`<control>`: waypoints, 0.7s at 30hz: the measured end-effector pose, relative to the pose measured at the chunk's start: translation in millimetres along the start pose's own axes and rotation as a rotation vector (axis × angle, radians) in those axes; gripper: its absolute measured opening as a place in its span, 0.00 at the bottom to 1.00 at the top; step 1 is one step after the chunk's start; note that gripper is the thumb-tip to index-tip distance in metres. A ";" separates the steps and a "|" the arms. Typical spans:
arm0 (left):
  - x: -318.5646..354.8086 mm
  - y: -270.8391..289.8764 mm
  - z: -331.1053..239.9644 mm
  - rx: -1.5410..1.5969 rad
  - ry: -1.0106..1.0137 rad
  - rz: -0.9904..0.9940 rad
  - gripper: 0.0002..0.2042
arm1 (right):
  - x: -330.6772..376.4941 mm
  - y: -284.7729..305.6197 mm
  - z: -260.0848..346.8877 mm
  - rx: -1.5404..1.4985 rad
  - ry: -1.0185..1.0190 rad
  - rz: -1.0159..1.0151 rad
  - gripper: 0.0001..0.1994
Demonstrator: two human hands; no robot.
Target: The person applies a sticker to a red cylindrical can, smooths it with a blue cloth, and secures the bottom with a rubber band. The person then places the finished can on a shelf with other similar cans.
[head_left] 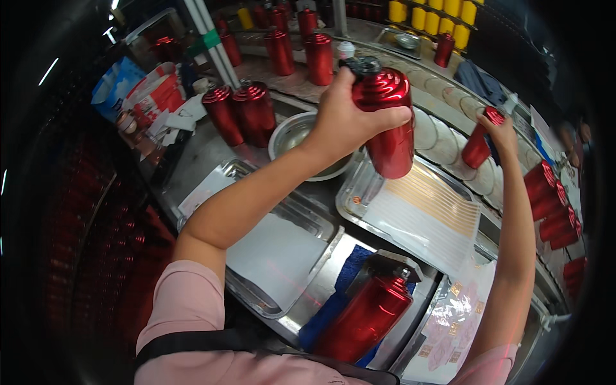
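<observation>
My left hand (pixel 343 119) is wrapped round a shiny red metallic bottle (pixel 391 151) with a stepped shoulder, raised upright above a steel tray (pixel 350 202). Something dark sits at the bottle's top, beside my fingers. Farther right, my right arm stretches out, and my right hand (pixel 504 136) grips another red bottle (pixel 475 149), slightly tilted, over a row of pale round discs (pixel 443 149). Close to my body a third red bottle (pixel 369 314) lies on its side, its neck by a grey block (pixel 388 264), with blue cloth (pixel 350 273) under it.
Striped sheets (pixel 427 218) lie on the steel tray. A second tray (pixel 279 314) bears white paper; printed decal sheets (pixel 452 321) lie at right. Behind my left forearm stand a metal bowl (pixel 279 138) and two red bottles (pixel 253 112). Yellow bottles (pixel 433 19) fill a back rack.
</observation>
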State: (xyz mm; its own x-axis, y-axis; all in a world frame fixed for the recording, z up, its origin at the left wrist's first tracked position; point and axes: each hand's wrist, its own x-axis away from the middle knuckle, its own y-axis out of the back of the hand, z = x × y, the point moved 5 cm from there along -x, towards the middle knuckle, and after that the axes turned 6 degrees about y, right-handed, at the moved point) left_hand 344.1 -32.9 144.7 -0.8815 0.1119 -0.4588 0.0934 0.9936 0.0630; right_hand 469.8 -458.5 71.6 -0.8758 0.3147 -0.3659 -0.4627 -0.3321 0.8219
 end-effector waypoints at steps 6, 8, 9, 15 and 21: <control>89.0 174.0 -61.8 -0.250 0.012 -0.331 0.24 | -7.3 20.6 -48.6 0.130 -0.073 0.013 0.47; 102.8 230.2 -61.3 -0.467 0.008 -0.505 0.24 | 4.2 23.1 -42.9 0.192 -0.102 0.007 0.47; 104.1 261.8 -52.9 -0.618 -0.030 -0.580 0.25 | 11.6 29.7 -38.7 0.188 -0.110 -0.008 0.46; 76.5 386.5 39.1 -1.132 -0.088 -0.823 0.33 | 43.5 67.7 -20.8 -0.119 -0.003 0.007 0.43; 55.6 435.7 100.3 -1.041 0.107 -0.868 0.36 | 111.8 115.5 109.1 -0.346 0.200 0.079 0.37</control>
State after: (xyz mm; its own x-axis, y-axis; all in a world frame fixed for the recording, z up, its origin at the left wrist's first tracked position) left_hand 382.2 407.6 57.7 -0.5124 -0.5886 -0.6253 -0.8534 0.2676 0.4474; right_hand 333.5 -364.7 173.3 -0.9041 0.1087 -0.4133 -0.3822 -0.6387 0.6679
